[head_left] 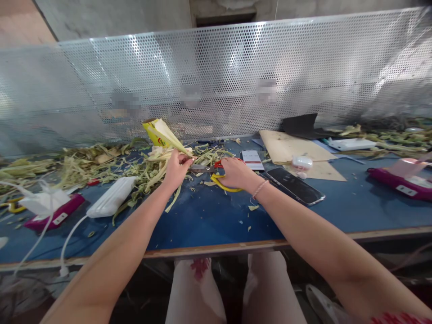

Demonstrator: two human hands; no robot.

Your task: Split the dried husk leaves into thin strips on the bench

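Note:
My right hand (235, 172) is closed around a pair of scissors (208, 169) with one red and one yellow handle. The blades point left, close to the fingertips of my left hand (177, 167). Pinched in my left hand is a pale green corn husk (170, 136), which fans up and away from the fingers. Just behind it stands a yellow packet or tube (153, 131), partly covered by the husk. Green and pale strips (145, 175) lie heaped around my left hand. Whether the blades touch the husk, I cannot tell.
A black phone (295, 185), a phone with a lit white screen (252, 160), a rounded white case (302, 165) and brown card (297, 146) lie right. Left are a white power bank (112, 196) and a purple power strip (56, 216). A perforated metal panel (229, 85) bounds the back.

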